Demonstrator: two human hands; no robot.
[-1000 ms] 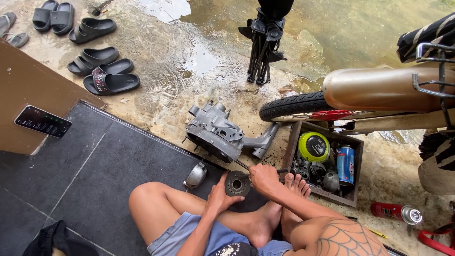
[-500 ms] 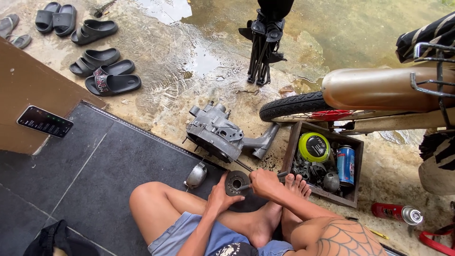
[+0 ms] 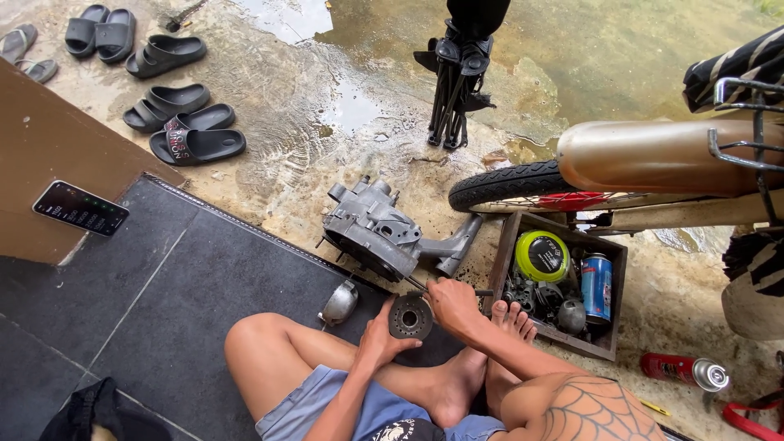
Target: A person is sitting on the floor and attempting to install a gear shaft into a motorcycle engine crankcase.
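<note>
Both hands are closed on a round metal part (image 3: 410, 317): it is cupped from below by the left hand (image 3: 380, 333) and gripped from above by the right hand (image 3: 452, 304). It is held above the crossed legs, just beside the grey engine casing (image 3: 376, 233).

A person sits cross-legged on a dark floor mat (image 3: 163, 310); the left hand (image 3: 380, 335) cups a round metal part (image 3: 411, 317) from below while the right hand (image 3: 452, 304) grips a thin tool (image 3: 416, 283) just above it. A grey engine casing (image 3: 371, 233) lies just ahead on the wet concrete, beside a wooden box (image 3: 608, 347) holding a blue can (image 3: 597, 286) and a yellow-rimmed tin (image 3: 541, 256).
</note>
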